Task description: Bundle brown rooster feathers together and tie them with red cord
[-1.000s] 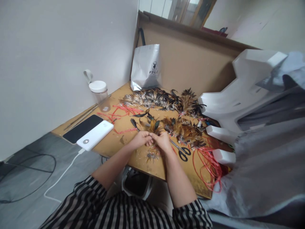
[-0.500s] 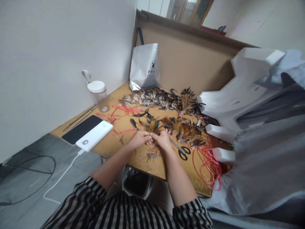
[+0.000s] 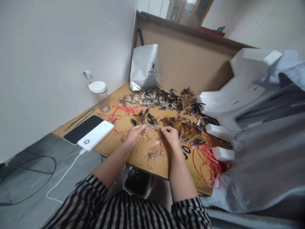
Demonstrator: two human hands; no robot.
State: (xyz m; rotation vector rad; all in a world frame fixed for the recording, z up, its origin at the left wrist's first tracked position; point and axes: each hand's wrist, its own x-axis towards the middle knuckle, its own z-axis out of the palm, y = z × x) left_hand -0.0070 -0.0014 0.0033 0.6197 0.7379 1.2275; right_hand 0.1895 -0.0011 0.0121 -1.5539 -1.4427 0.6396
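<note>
My left hand (image 3: 137, 135) is closed in a pinch on a few dark and golden feathers (image 3: 142, 117), whose tips point away from me. To its right, my right hand (image 3: 170, 134) pinches thumb and finger together at the edge of the brown feather pile (image 3: 186, 127); whatever lies between them is too small to make out. Between the hands a small dark feather bunch (image 3: 152, 120) rests on the table (image 3: 140, 157). Black-handled scissors (image 3: 186, 149) are partly covered by my right forearm. Feather scraps (image 3: 154, 151) lie in front of my hands.
A longer feather row (image 3: 154, 97) runs along the back, before a silver bag (image 3: 144, 66). Red strings (image 3: 207, 165) lie at right beside white foam (image 3: 222, 154). A lidded jar (image 3: 100, 95), a phone (image 3: 83, 128) and a white power bank (image 3: 95, 135) stand or lie left.
My hands, together before, are now apart: the left moved left with feathers, the right moved slightly right to the feather pile's edge. My right forearm covers more of the scissors.
</note>
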